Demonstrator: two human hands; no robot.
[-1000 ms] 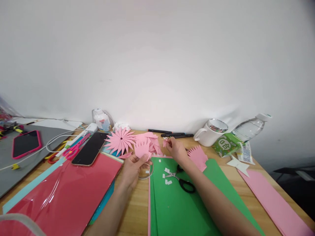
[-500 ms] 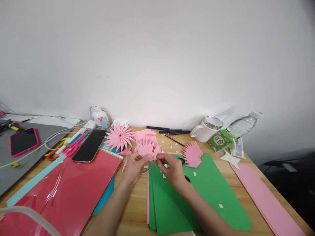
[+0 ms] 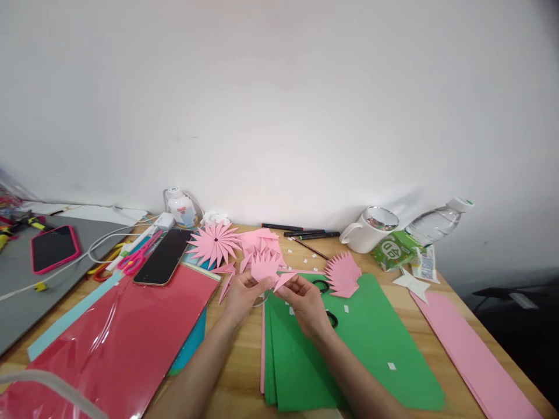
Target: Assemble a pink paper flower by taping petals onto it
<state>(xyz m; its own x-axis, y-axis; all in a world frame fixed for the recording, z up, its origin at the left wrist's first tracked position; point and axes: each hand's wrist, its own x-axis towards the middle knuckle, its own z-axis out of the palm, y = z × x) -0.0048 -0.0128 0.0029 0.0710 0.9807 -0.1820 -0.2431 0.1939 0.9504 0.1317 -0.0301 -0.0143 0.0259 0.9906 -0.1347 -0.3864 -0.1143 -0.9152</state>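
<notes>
pink folded-paper fan with a toothed edge [image 3: 264, 265], held up in front of both hands, above a wooden desk [image 3: 241, 349]. pinched low by thumb and fingers of the left hand [image 3: 244, 298], teeth turned outward, presumably to spare the points and leave the right-hand side free. clamped between thumb and fingertips of the right hand [image 3: 309, 302]: a small pink folded-paper triangle [image 3: 283, 280], close beside the fan; whether touching or just apart, impossible to say. both hands near each other, likely for control over such small folds. just right of the right hand, black-handled scissors [image 3: 335, 319] on a stack of green paper sheets [image 3: 349, 355]; farther right, a second toothed fan of pink paper [image 3: 343, 274]. beyond the left hand, a pink paper wheel with pointed spokes [image 3: 205, 244], apparently set aside to stay uncrushed. compared with a second ago, right hand brought in from farther out, near black marker pens [image 3: 312, 235], to the fan's side; triangle now in plain view, half a second ago largely covered by fingers.
</notes>
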